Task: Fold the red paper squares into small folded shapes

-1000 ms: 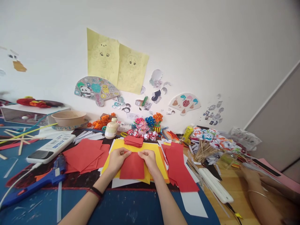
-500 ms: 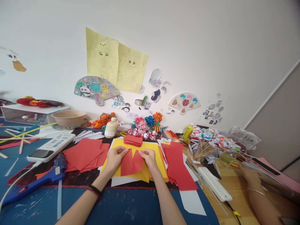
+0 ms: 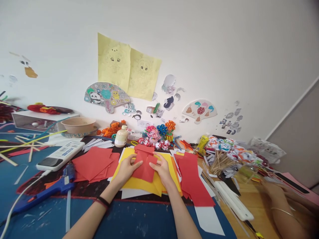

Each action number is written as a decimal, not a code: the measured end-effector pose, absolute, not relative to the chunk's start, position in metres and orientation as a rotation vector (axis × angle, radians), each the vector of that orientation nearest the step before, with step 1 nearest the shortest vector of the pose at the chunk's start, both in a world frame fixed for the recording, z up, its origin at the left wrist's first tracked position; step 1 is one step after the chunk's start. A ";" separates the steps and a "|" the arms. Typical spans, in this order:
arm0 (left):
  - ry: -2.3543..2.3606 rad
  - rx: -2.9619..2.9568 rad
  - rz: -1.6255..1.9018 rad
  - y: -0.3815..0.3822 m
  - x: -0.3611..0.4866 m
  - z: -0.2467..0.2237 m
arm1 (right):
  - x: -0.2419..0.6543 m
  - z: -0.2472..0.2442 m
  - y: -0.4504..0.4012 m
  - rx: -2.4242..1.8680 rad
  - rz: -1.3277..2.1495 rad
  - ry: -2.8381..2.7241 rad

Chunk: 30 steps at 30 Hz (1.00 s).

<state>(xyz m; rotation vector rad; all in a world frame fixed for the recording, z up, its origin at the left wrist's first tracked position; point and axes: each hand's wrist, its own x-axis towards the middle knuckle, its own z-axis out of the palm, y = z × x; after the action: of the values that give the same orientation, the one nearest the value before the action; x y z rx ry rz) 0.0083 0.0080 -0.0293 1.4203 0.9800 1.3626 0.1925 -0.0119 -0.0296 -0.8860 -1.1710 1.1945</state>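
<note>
Between my hands is a sheet of red paper (image 3: 144, 171) with crease lines, held over a stack of yellow paper (image 3: 156, 186). My left hand (image 3: 128, 170) grips its left side, thumb on the front face. On the right side my right hand (image 3: 161, 167) does the same, fingers behind the sheet and partly hidden. Just beyond the sheet's top edge lies a small pile of folded red paper pieces (image 3: 144, 149). Loose red squares (image 3: 92, 162) spread to the left of the stack, and longer red sheets (image 3: 195, 179) lie to its right.
A blue glue gun (image 3: 47, 189) and a white power strip (image 3: 59, 154) lie at the left. Behind the stack stand a cream glue bottle (image 3: 121, 136) and pipe-cleaner flowers (image 3: 159, 131). Wooden sticks (image 3: 220, 162) are at the right, and another person's arm (image 3: 279, 202) rests farther right.
The red sheet's upper part was parted in a V; now it lies flatter and closed, with my thumbs on its front. The whole view has shifted slightly, moving things right and down.
</note>
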 end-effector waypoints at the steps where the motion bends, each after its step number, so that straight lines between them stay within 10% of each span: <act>1: 0.974 1.457 1.341 0.007 0.008 -0.028 | 0.192 -0.030 -0.011 -0.878 1.185 -1.162; 30: 1.094 1.451 1.386 0.008 0.010 -0.036 | 0.185 -0.038 -0.011 -0.938 1.212 -1.166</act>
<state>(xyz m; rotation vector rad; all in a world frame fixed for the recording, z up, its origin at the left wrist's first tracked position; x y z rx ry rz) 0.0102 0.0084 -0.0360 1.4508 1.0942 1.3860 0.1854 -0.0113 -0.0380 -0.9376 -1.1664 1.2121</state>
